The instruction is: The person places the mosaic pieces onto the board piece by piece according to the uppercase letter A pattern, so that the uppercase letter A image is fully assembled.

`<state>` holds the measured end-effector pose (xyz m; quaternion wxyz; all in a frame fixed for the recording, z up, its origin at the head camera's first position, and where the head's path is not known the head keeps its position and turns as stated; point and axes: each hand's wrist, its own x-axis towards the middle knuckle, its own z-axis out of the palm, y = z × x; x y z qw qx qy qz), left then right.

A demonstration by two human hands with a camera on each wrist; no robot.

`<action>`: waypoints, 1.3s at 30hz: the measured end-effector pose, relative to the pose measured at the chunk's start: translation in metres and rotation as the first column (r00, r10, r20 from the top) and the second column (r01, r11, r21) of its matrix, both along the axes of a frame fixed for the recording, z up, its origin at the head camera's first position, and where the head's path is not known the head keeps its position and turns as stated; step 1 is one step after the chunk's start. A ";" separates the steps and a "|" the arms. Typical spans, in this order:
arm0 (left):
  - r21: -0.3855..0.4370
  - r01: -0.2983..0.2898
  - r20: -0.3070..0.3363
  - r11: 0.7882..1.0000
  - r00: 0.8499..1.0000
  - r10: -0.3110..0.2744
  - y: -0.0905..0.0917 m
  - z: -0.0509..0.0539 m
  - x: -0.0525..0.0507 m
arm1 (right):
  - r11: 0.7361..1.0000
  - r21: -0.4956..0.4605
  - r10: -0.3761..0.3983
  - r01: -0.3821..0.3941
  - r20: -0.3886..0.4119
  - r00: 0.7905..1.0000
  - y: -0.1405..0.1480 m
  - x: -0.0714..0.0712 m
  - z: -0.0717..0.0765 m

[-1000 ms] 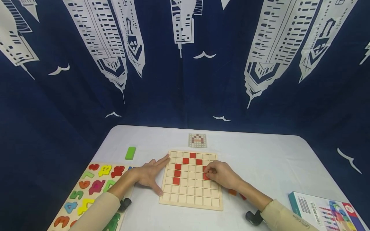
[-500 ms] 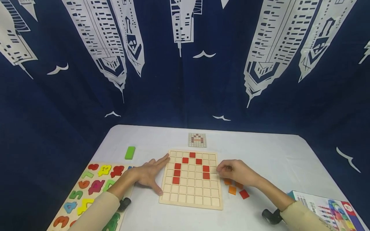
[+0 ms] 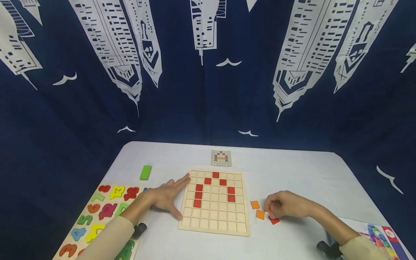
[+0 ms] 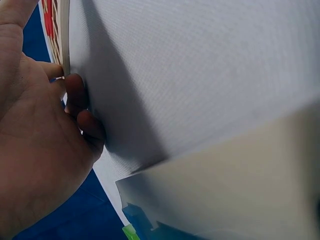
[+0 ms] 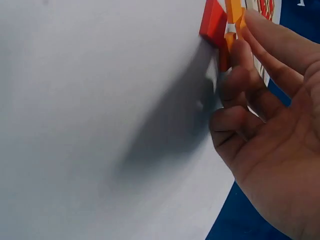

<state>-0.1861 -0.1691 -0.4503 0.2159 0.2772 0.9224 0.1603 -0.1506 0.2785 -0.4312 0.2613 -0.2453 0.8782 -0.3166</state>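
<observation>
A wooden grid board lies flat on the table, with several red square tiles set in its cells in an arch-like pattern. My left hand rests at the board's left edge, fingers spread and thumb near the lower corner. To the right of the board, my right hand is low over loose tiles, thumb and fingers bent together. Beside it lie an orange tile and a red tile, partly covered. In the right wrist view the fingertips meet an orange tile; whether they pinch it is unclear.
A small pattern card lies beyond the board. On the left are a green block and a puzzle board of coloured numbers and shapes. A printed box lies at the right, partly behind the right forearm.
My right hand has moved right, off the board's right side to the loose tiles, uncovering two red tiles in the cells there. My left hand has stayed at the board's edge.
</observation>
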 end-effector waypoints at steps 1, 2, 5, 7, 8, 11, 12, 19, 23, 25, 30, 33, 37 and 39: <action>0.002 -0.003 0.004 1.000 1.000 0.003 0.000 0.000 0.000 | 1.000 0.010 0.006 -0.006 0.001 1.000 0.001 0.001 -0.001; 0.003 -0.006 0.007 1.000 1.000 0.006 0.000 0.000 0.000 | 1.000 0.020 0.009 -0.009 0.004 1.000 0.002 0.001 -0.002; 0.003 -0.005 0.008 1.000 1.000 0.005 0.000 0.000 0.001 | 0.999 0.032 0.008 -0.008 -0.001 1.000 0.003 0.002 -0.004; 0.002 0.001 0.004 1.000 1.000 -0.001 0.000 0.000 0.001 | 0.999 0.037 0.009 -0.009 -0.009 1.000 0.003 0.003 -0.004; 0.001 0.003 0.002 1.000 1.000 -0.003 0.001 0.001 0.001 | 0.999 0.039 0.011 -0.010 -0.013 1.000 0.003 0.004 -0.003; 0.000 0.009 0.002 1.000 1.000 -0.009 0.001 0.001 0.001 | 0.998 0.056 0.005 -0.004 -0.016 1.000 0.003 0.005 -0.003; 0.001 0.010 0.002 1.000 1.000 -0.010 0.001 0.002 0.002 | 0.998 0.066 -0.002 0.003 -0.016 1.000 0.002 0.005 -0.003; 0.007 0.008 0.003 1.000 1.000 -0.008 0.000 0.000 0.000 | 0.991 0.136 -0.005 0.016 -0.084 0.996 -0.003 0.009 -0.006; 0.005 0.008 -0.001 1.000 1.000 -0.008 -0.001 0.000 0.000 | 0.988 0.154 0.008 0.011 -0.123 0.992 -0.005 0.010 -0.006; 0.006 0.006 0.004 1.000 1.000 -0.006 -0.001 0.000 0.000 | 0.988 0.157 0.013 0.009 -0.134 0.991 -0.006 0.011 -0.006; 0.006 -0.003 0.009 1.000 1.000 0.003 -0.001 0.000 0.000 | 0.990 0.144 0.035 -0.011 -0.163 0.986 -0.007 0.011 -0.007; 0.004 -0.002 0.003 1.000 1.000 0.002 -0.001 0.000 0.000 | 0.992 0.124 0.034 -0.012 -0.172 0.985 -0.006 0.010 -0.008; 0.005 0.001 0.001 1.000 1.000 -0.001 0.000 0.000 0.001 | 0.997 0.076 0.013 -0.003 -0.136 0.991 -0.006 0.010 -0.009; 0.001 0.002 0.002 1.000 1.000 -0.002 0.000 0.000 0.001 | 0.999 0.043 0.016 -0.011 -0.111 0.994 -0.006 0.009 -0.009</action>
